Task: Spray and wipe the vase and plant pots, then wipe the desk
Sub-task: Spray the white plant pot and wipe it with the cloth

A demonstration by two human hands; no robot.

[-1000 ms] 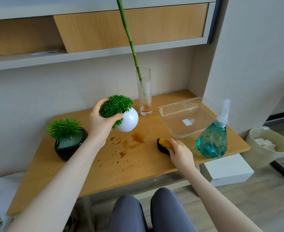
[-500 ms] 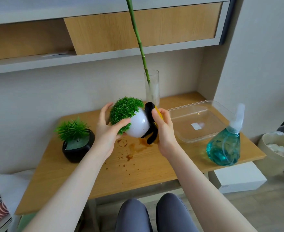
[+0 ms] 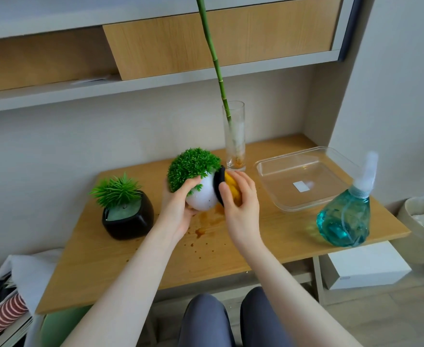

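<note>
Two hands are at work above the middle of the surface (image 3: 136,266), and the wiping step on the plant pots is under way. Nearest the camera, knees in grey trousers sit under the front edge, and both forearms reach forward. The left hand (image 3: 178,209) cradles the white pot (image 3: 202,201) from below and behind, thumb curled over its shoulder just under the green foliage, so the pot is lifted off the wood and tilted to the right. The right hand (image 3: 241,204) grips the sponge (image 3: 227,190), yellow side in the palm and dark scrubbing side pressed flat against the pot's right flank, fingers (image 3: 247,184) curled over it. Directly beneath, brown stains (image 3: 206,226) and scattered drips mark the wood, so the desk wipe is clearly not done. My read: the next move calls for turning the pot in the left hand so the sponge reaches the far side and base, with a firm hold, since a round glossy pot looks slippery. To the left stands the black pot (image 3: 128,220) with its spiky plant, upright and untouched. To the right, the blue spray bottle (image 3: 343,219) stands near the edge, its nozzle blurred. Behind it lies the clear tray (image 3: 268,169). Farthest back, the glass vase (image 3: 234,139) holds a bamboo stalk cut off at the top of the view, with brownish residue at the bottom; whether it is clean I cannot tell. Hidden too: the white pot's far side and underside
</note>
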